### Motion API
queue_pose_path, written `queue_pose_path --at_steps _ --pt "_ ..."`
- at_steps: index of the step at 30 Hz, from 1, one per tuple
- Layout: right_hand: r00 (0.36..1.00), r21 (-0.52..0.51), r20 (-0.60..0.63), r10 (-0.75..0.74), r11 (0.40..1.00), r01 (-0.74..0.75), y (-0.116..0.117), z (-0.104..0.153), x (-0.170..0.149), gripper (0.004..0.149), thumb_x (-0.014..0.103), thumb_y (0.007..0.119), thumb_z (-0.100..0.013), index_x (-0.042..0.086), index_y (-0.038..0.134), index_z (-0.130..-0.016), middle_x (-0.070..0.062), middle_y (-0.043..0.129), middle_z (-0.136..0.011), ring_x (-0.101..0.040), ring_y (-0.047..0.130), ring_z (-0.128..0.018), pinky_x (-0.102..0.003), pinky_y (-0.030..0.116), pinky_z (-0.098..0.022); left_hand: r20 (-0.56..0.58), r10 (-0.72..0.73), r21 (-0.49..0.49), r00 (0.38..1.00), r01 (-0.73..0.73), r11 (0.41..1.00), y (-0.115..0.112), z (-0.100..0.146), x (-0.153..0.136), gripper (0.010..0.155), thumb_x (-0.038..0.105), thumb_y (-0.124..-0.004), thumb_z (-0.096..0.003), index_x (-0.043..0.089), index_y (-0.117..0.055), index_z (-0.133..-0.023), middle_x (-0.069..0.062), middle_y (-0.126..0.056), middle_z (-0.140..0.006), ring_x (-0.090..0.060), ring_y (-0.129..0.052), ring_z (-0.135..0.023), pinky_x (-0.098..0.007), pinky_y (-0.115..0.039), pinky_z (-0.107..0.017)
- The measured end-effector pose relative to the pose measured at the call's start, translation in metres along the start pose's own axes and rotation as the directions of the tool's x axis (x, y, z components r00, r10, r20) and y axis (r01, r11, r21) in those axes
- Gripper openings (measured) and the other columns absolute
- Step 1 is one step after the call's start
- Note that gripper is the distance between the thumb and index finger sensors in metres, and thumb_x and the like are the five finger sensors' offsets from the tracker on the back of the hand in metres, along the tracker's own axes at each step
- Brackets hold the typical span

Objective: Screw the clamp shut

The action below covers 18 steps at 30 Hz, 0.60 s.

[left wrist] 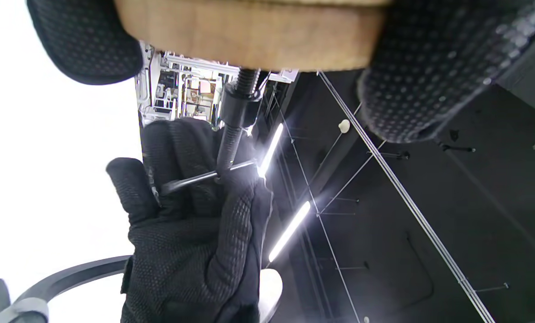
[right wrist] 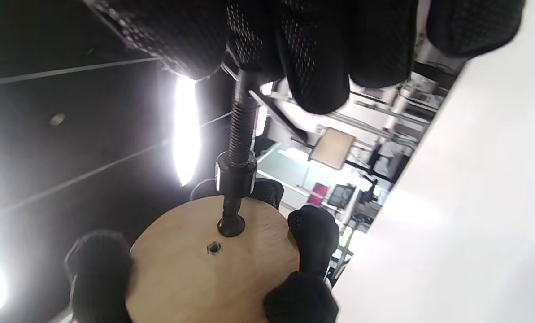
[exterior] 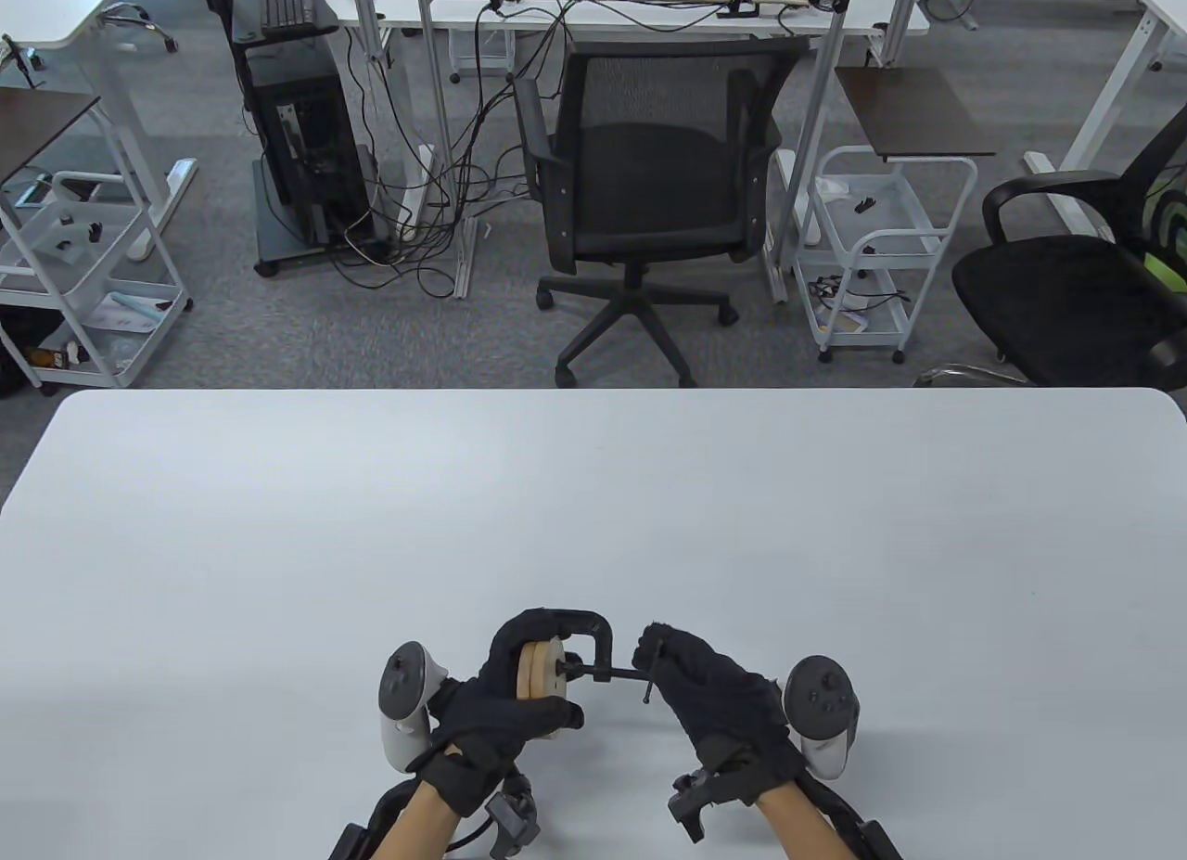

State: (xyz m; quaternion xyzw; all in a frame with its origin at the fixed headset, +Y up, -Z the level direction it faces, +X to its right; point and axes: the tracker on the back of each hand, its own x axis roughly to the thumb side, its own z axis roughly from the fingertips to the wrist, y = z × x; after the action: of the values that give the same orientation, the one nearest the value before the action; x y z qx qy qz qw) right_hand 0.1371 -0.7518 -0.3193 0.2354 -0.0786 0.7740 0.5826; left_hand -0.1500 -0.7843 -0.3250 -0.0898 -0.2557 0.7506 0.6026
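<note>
A black C-clamp (exterior: pixel 586 630) is held above the white table (exterior: pixel 593 526) near its front edge, its screw (exterior: pixel 612 676) lying level and pointing right. Round wooden discs (exterior: pixel 540 671) sit in its jaws; the screw's pad (right wrist: pixel 231 226) touches the disc face (right wrist: pixel 249 269). My left hand (exterior: pixel 505 702) grips the discs and clamp frame, fingers around the disc edge (left wrist: pixel 249 31). My right hand (exterior: pixel 709 702) pinches the thin crossbar handle (exterior: pixel 649 679) at the screw's end, which also shows in the left wrist view (left wrist: pixel 204 177). The right fingers (right wrist: pixel 312 54) hide the handle in the right wrist view.
Beyond the table's far edge stand a black office chair (exterior: pixel 649 183), white wire carts (exterior: pixel 876 248) and a computer stand (exterior: pixel 306 146). A second chair (exterior: pixel 1076 294) is at the right.
</note>
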Motion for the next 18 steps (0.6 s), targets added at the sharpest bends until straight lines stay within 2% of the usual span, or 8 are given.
queue_pose_path --at_steps 2,4,6,8,11,13,14,18 --pt "0.99 0.012 0.095 0.104 0.994 -0.105 0.0 0.0 0.008 0.06 0.031 0.079 -0.049 0.013 0.062 -0.104 -0.018 0.071 -0.104 -0.053 0.064 -0.091 -0.07 0.061 -0.056 0.0 -0.001 0.008 1.0 0.001 1.0 0.002 0.001 0.0 0.097 0.055 -0.099 -0.0433 0.035 -0.034 -0.113 0.0 -0.03 -0.123 -0.06 -0.049 -0.099 -0.064 -0.08 -0.055" --pt "0.951 0.037 0.203 0.233 0.969 -0.245 0.001 0.0 0.016 0.062 0.024 0.08 -0.047 0.022 0.058 -0.106 -0.01 0.057 -0.113 -0.054 0.054 -0.097 -0.072 0.055 -0.06 0.003 0.022 0.018 1.0 -0.022 1.0 0.003 0.001 0.0 0.097 0.055 -0.099 -0.0435 0.035 -0.034 -0.113 0.0 -0.03 -0.123 -0.059 -0.049 -0.099 -0.064 -0.08 -0.055" --pt "0.849 0.062 0.329 0.413 0.888 -0.456 0.004 0.002 0.024 0.071 0.02 0.082 -0.045 0.032 0.049 -0.108 0.001 0.044 -0.118 -0.052 0.044 -0.102 -0.073 0.049 -0.063 0.006 0.05 0.02 0.999 -0.051 0.999 0.005 0.001 0.0 0.097 0.056 -0.099 -0.0435 0.035 -0.034 -0.113 0.0 -0.029 -0.123 -0.059 -0.049 -0.099 -0.064 -0.08 -0.055" --pt "0.677 0.032 0.422 0.603 0.737 -0.675 0.01 0.005 0.028 0.083 0.019 0.086 -0.042 0.041 0.039 -0.107 0.008 0.03 -0.118 -0.047 0.037 -0.105 -0.073 0.045 -0.066 0.006 0.079 0.016 0.997 -0.079 0.997 0.005 0.001 -0.001 0.097 0.056 -0.099 -0.0437 0.035 -0.034 -0.113 0.0 -0.029 -0.123 -0.059 -0.049 -0.099 -0.064 -0.08 -0.055" --pt "0.466 -0.053 0.501 0.729 0.563 -0.825 0.02 0.009 0.028 0.089 0.025 0.09 -0.04 0.044 0.033 -0.105 0.01 0.025 -0.117 -0.042 0.036 -0.105 -0.071 0.045 -0.067 0.005 0.072 0.021 0.997 -0.072 0.997 0.005 0.001 -0.001 0.097 0.055 -0.099 -0.0438 0.035 -0.034 -0.113 0.0 -0.029 -0.123 -0.059 -0.049 -0.099 -0.064 -0.08 -0.055" --pt "0.415 -0.093 0.511 0.752 0.529 -0.843 0.025 0.01 0.025 0.089 0.025 0.09 -0.04 0.043 0.032 -0.105 0.009 0.026 -0.116 -0.041 0.038 -0.104 -0.069 0.046 -0.067 0.005 0.07 0.014 0.998 -0.07 0.997 0.005 0.001 -0.002 0.097 0.056 -0.099 -0.0439 0.035 -0.034 -0.113 0.0 -0.029 -0.123 -0.059 -0.049 -0.099 -0.064 -0.08 -0.055" --pt "0.415 -0.096 0.511 0.753 0.529 -0.843 0.026 0.01 0.024 0.087 0.028 0.09 -0.041 0.043 0.032 -0.105 0.009 0.027 -0.116 -0.041 0.038 -0.103 -0.068 0.047 -0.067 0.005 0.071 0.014 0.997 -0.071 0.997 0.005 0.001 -0.002 0.097 0.056 -0.099 -0.0436 0.035 -0.034 -0.113 0.0 -0.029 -0.123 -0.059 -0.049 -0.099 -0.064 -0.08 -0.055" --pt "0.507 -0.08 0.506 0.697 0.623 -0.778 0.024 0.011 0.024 0.079 0.039 0.086 -0.04 0.04 0.041 -0.105 0.006 0.042 -0.115 -0.04 0.045 -0.103 -0.068 0.05 -0.066 0.001 0.051 0.007 0.999 -0.052 0.999 0.004 0.001 -0.003 0.097 0.056 -0.099 -0.0433 0.035 -0.034 -0.113 0.0 -0.03 -0.123 -0.059 -0.049 -0.099 -0.064 -0.08 -0.055"
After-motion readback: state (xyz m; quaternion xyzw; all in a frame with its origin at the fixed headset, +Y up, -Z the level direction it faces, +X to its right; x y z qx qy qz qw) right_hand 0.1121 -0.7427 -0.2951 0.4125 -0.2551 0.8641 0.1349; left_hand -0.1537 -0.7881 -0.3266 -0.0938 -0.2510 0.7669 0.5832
